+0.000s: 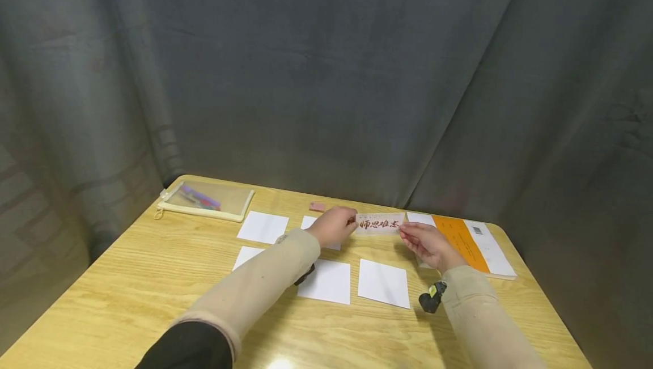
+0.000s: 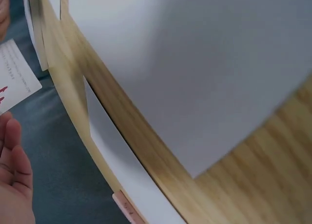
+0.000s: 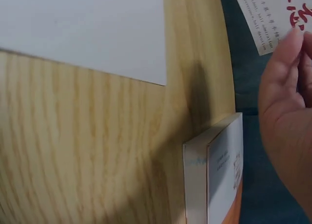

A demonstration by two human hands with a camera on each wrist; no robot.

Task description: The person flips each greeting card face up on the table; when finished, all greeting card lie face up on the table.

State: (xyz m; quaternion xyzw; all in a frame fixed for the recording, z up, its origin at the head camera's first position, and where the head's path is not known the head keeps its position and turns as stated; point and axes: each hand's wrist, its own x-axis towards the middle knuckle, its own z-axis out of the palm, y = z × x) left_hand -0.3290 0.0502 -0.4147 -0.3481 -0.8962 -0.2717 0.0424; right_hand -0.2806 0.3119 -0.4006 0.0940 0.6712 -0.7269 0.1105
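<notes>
Wooden table [image 1: 153,278]: five white sheets [image 1: 383,283], one book [image 1: 471,241].

A dark grey curtain [image 1: 326,74] hangs in folds behind and around a light wooden table [image 1: 153,278]; a glare spot shines on its near edge.

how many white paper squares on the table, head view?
5: back left; back middle, partly behind the left hand; front left, partly under the left sleeve; front middle; front right. The arms could hide more.
</notes>
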